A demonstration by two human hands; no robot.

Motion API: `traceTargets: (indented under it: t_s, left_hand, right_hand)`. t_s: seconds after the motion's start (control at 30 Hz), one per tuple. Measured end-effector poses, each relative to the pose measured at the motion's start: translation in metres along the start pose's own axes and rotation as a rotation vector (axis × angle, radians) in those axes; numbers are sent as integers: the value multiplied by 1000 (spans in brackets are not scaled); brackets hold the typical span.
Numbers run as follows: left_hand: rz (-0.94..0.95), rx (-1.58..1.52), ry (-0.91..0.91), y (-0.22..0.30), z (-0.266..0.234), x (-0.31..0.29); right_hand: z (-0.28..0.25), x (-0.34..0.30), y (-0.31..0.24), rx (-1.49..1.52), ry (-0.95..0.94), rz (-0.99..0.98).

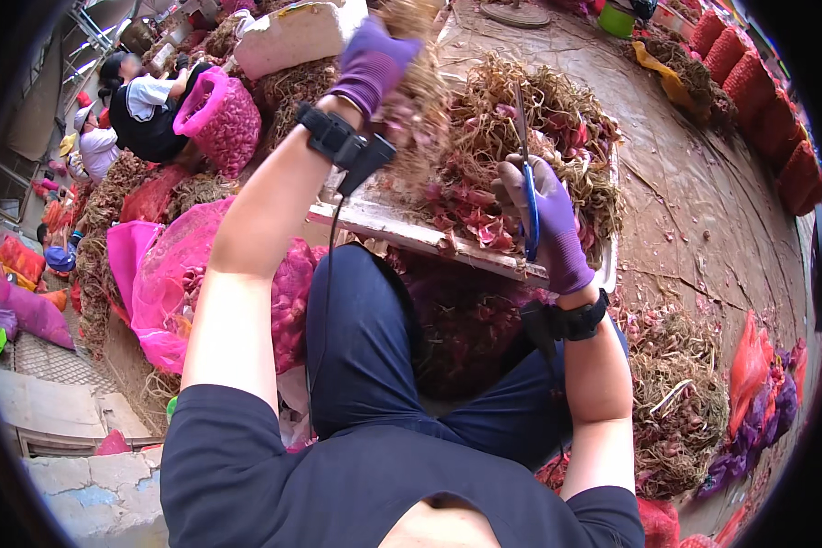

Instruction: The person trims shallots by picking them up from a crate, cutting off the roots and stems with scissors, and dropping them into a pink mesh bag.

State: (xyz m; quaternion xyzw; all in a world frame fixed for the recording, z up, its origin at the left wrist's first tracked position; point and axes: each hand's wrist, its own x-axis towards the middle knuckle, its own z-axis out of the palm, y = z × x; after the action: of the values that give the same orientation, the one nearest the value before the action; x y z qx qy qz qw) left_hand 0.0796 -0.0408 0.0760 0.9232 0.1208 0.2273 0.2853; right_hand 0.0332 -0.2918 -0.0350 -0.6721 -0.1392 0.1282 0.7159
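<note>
My left hand, in a purple glove, is closed around a bunch of dried stalks with bulbs, smeared by motion; garlic or shallots, I cannot tell which. It is raised at the left end of a white-edged tray. My right hand, gloved in purple with greyish fingertips, grips blue-handled scissors, whose blades point away from me over the tray. Heaped on the tray are tangled dry stalks and reddish-pink skins and bulbs.
Pink mesh bags of bulbs stand at my left. More stalks lie at my right, beside red and purple bags. Red sacks line the far right. A white foam box sits beyond my left hand. Other people sit at far left.
</note>
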Motion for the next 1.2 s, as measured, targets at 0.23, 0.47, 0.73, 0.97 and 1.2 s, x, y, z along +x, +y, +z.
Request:
traceTargets:
  t_s: [0.23, 0.47, 0.73, 0.97, 1.2]
  left_hand:
    - [321, -304, -551, -33, 26, -13]
    - [27, -566, 158, -110, -13, -51]
    - [-45, -268, -129, -184, 27, -94]
    - [-140, -270, -117, -144, 55, -96]
    - [-108, -350, -61, -140, 58, -95]
  right_hand:
    - [3, -1, -8, 133, 38, 67]
    - [1, -5, -11, 126, -12, 114]
    - [38, -16, -24, -132, -416, 207]
    - [93, 20, -14, -329, -480, 306]
    - [91, 66, -7, -286, -330, 335]
